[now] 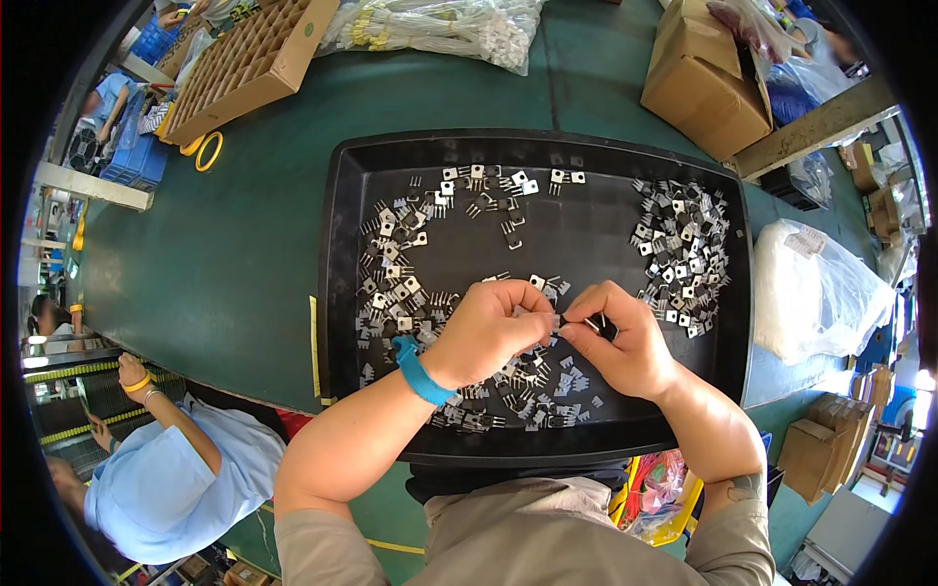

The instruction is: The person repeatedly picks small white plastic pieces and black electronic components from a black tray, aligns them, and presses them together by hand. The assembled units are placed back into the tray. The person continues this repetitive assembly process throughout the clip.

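Note:
Above the lower middle of a wide black tray [537, 451], my two hands meet almost fingertip to fingertip. My left hand [489, 332], with a blue wrist strap [420, 373], is closed in a pinch at a small grey piece [556, 322]; its exact shape is hard to make out. A three-legged transistor [603, 327] with a black body is pinched in my right hand [630, 344]. Loose transistors [399, 273] and small grey comb-like pieces [572, 381] lie scattered along the tray's left and near sides. A denser pile of transistors [684, 249] fills its right end.
A partitioned cardboard box [244, 73] and a bag of white-plugged cables [440, 29] lie on the green table [234, 254]. A yellow tape roll [208, 151] is nearby. A brown carton [703, 83] and white plastic-wrapped bundle [816, 288] stand right. A co-worker [186, 479] in light blue works left.

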`<state>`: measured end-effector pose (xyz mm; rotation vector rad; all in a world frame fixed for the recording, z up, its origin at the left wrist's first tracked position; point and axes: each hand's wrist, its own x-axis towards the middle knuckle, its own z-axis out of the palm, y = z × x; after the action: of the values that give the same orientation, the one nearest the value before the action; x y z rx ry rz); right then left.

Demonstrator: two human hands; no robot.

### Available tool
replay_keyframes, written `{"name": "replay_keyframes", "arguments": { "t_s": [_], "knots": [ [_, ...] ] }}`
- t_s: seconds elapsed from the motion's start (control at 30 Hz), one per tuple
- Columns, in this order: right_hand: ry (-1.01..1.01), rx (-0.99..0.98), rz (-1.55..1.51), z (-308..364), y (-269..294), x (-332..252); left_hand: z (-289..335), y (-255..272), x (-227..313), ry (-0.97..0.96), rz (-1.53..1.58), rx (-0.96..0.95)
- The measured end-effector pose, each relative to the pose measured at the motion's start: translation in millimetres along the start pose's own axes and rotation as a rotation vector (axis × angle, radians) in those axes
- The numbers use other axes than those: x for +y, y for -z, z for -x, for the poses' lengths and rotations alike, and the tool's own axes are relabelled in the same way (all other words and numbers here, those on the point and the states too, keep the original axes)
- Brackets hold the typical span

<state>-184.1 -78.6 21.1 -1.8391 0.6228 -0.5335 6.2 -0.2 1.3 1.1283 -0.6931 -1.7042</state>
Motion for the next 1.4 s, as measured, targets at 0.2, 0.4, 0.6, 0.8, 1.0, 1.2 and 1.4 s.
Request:
{"name": "replay_keyframes", "arguments": {
  "t_s": [0.2, 0.4, 0.6, 0.8, 1.0, 1.2, 1.4],
  "knots": [
    [0.015, 0.028, 0.1, -0.7, -2.5, 1.5, 0.0, -0.7, -0.3, -0.015, -0.029, 0.034],
    [-0.561, 0.023, -0.61, -6.8, 2.2, 4.1, -0.7, -1.7, -2.6, -0.01, -0.09, -0.002],
    [-0.57, 0.04, -0.682, -15.3, 8.1, 6.9, -4.8, 3.9, 5.7, -0.03, 0.199, 0.129],
    [-0.144, -0.015, 0.185, -19.8, 3.7, 28.7, -7.1, 10.3, 4.0, -0.116, 0.263, 0.144],
    [-0.081, -0.075, 0.564, -18.1, -13.5, 28.4, -6.6, 6.3, 5.1, -0.15, 0.186, 0.098],
    [-0.028, -0.164, 0.51, -15.7, -9.9, 22.0, -7.8, 4.0, 5.4, -0.163, 0.159, 0.09],
    [-0.493, -0.081, -0.147, -18.7, 12.5, -1.8, -6.4, 7.0, 5.7, -0.103, 0.192, 0.113]
  ]
}}
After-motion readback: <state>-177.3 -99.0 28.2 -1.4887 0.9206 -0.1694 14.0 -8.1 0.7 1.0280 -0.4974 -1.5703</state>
